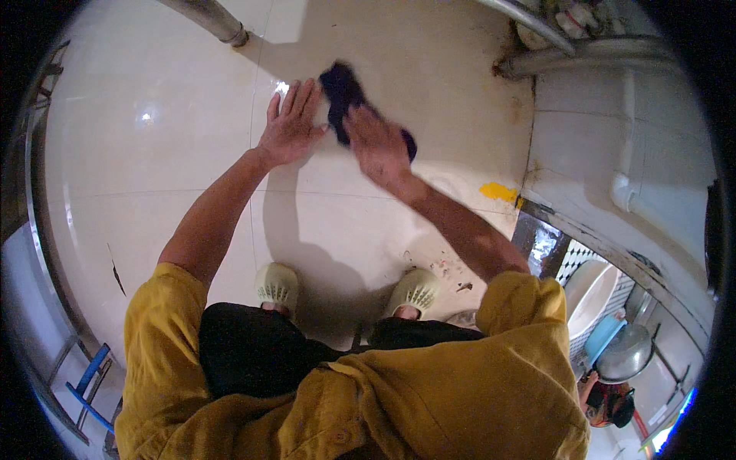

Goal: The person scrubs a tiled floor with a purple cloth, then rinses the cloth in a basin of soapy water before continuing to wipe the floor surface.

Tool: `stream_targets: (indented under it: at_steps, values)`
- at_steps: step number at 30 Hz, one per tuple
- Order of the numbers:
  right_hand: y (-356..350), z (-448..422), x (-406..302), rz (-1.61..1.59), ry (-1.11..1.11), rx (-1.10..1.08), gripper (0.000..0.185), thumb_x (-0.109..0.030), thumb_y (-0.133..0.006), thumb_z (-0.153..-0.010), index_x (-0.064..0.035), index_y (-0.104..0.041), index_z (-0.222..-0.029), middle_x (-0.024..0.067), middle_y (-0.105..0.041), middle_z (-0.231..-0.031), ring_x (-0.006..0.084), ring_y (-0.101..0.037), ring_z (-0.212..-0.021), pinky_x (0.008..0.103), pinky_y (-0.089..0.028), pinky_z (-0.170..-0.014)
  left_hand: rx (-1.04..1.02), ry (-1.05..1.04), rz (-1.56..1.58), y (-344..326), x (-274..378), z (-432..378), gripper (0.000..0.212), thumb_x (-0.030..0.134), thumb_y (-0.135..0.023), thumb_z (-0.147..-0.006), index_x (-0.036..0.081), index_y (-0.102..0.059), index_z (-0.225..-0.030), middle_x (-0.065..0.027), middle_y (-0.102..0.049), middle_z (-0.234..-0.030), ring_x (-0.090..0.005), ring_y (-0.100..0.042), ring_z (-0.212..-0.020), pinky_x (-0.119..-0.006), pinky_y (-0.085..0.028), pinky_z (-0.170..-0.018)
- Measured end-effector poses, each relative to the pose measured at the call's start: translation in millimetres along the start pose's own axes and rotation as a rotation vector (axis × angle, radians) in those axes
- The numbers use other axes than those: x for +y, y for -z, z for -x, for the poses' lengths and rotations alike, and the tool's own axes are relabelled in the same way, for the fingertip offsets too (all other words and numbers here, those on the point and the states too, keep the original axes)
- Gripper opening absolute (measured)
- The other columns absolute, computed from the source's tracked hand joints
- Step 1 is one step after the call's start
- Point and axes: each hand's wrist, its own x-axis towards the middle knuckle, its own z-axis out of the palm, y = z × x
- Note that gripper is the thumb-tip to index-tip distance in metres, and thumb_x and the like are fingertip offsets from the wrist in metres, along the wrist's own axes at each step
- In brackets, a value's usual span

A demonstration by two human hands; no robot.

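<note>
A dark cloth (343, 86) lies bunched on the glossy tiled floor (218, 115). My right hand (376, 144) is spread flat on top of it, slightly blurred, with cloth showing beyond the fingertips and beside the wrist. Just left of the cloth is my left hand (293, 123), palm down with its fingers apart and nothing in it; whether it touches the floor cannot be told. Closer to me, a pale perforated clog (278, 284) is on my left foot and a matching clog (415, 290) is on my right foot.
Metal pipes (215, 23) (586, 54) stand at the top left and top right. Along the right wall run a white pipe (627, 144) and a doorway edge (598, 247). Past it are a white basin (592, 293), a metal bowl (625, 353) and another person (609, 402). A yellow patch (499, 191) marks the floor.
</note>
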Motion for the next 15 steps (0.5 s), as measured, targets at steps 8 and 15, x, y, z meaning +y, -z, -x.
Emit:
stream_targets:
  at_steps: [8, 15]
  values:
    - [20, 127, 82, 0.073, -0.514, -0.241, 0.042, -0.024, -0.052, -0.089, -0.0065, -0.053, -0.127, 0.0158, -0.049, -0.136, 0.0321, -0.046, -0.126, 0.0416, -0.039, -0.102, -0.046, -0.002, -0.034, -2, -3, 0, 0.076, 0.052, -0.042, -0.093, 0.011, -0.013, -0.150, -0.0102, -0.010, -0.157, -0.0313, -0.010, -0.144, -0.056, -0.008, -0.113]
    - [20, 131, 149, 0.265, -0.587, 0.051, 0.046, -0.020, -0.048, -0.092, -0.0068, -0.046, -0.135, 0.0102, -0.036, -0.148, 0.0244, -0.035, -0.135, 0.0419, -0.034, -0.105, -0.045, 0.002, -0.004, -1, -4, 3, 0.075, 0.054, -0.038, -0.094, 0.012, -0.012, -0.150, -0.0102, -0.006, -0.157, -0.0308, -0.007, -0.145, -0.055, -0.007, -0.113]
